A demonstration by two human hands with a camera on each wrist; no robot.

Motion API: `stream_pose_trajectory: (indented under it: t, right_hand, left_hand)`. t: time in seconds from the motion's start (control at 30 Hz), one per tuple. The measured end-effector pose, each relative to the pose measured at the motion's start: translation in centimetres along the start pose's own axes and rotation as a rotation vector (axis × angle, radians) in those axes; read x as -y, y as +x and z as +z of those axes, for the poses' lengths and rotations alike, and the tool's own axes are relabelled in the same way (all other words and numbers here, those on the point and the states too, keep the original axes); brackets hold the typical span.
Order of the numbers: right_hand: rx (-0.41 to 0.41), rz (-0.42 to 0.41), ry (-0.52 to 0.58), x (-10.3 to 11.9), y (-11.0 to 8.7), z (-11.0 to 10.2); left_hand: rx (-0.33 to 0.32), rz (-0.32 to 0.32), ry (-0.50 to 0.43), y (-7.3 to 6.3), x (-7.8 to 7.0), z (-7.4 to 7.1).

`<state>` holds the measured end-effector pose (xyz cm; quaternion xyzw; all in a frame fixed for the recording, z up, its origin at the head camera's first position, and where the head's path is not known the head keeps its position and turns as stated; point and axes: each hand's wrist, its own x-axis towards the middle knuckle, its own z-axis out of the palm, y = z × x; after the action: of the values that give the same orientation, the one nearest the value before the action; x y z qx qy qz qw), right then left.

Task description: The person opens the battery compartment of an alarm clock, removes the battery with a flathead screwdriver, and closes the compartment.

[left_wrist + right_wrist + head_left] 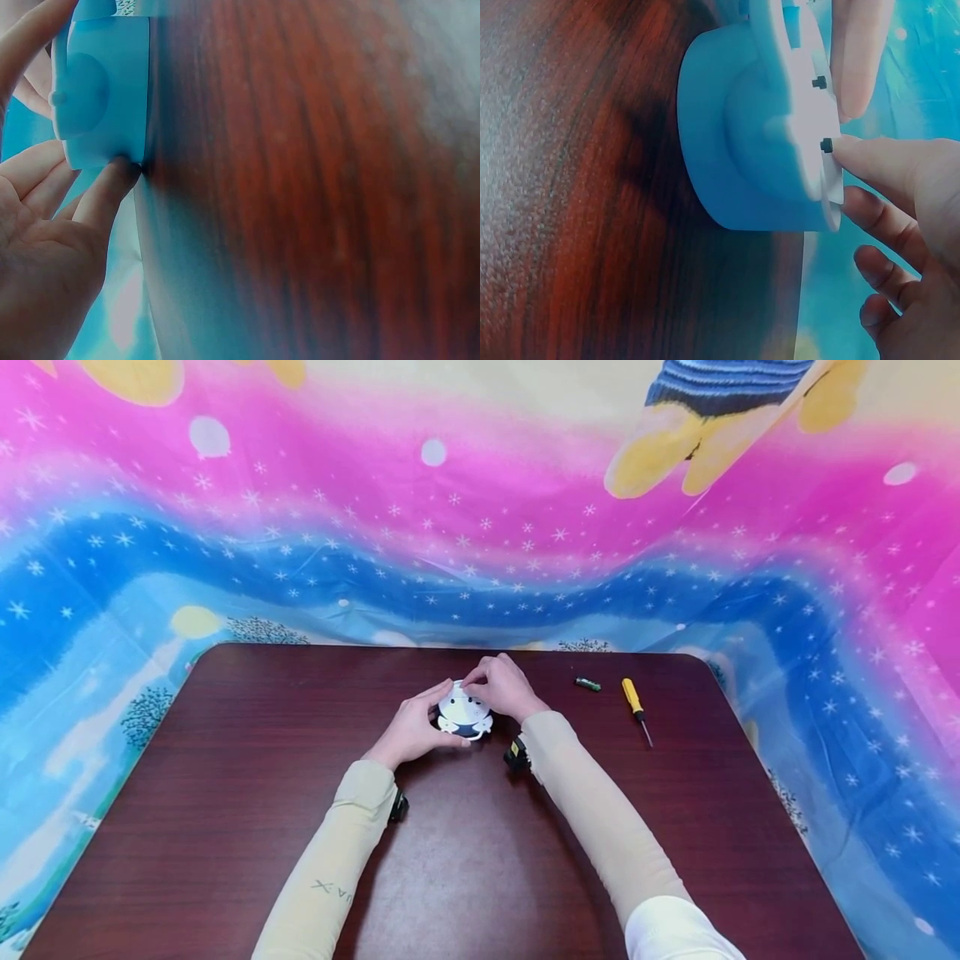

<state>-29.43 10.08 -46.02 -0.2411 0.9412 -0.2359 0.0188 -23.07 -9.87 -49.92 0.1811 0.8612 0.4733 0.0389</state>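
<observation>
A round white case with small black pegs on its face sits at the middle of the table's far part. Its side wall looks blue in the wrist views. The left hand grips it from the left, thumb at the near edge and fingers at the far side. From the right, the right hand pinches at the upper edge of the face. In the right wrist view, a fingertip of that hand meets the white face beside a black peg. The other fingers curl below.
On the right of the dark wooden table lie a green battery and a yellow-handled screwdriver. A colourful printed cloth hangs close behind the table and along its sides.
</observation>
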Motion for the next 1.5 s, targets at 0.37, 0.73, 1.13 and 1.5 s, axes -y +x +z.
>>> stream_pose_trajectory:
  t: [0.37, 0.73, 1.13, 1.5]
  right_hand:
    - [0.019, 0.035, 0.007, 0.28, -0.07, -0.05]
    - [0.015, 0.027, 0.020, 0.35, -0.07, 0.02]
    - [0.007, 0.045, 0.019, 0.24, 0.08, 0.18]
    - [-0.027, 0.040, -0.015, 0.38, 0.18, 0.79]
  left_hand:
    - [0.004, -0.014, -0.011, 0.04, 0.08, 0.07]
    - [0.001, 0.002, 0.003, -0.03, 0.00, -0.10]
    - [0.001, -0.006, 0.003, 0.01, -0.04, -0.02]
    - [-0.002, 0.001, 0.006, 0.01, 0.12, 0.05]
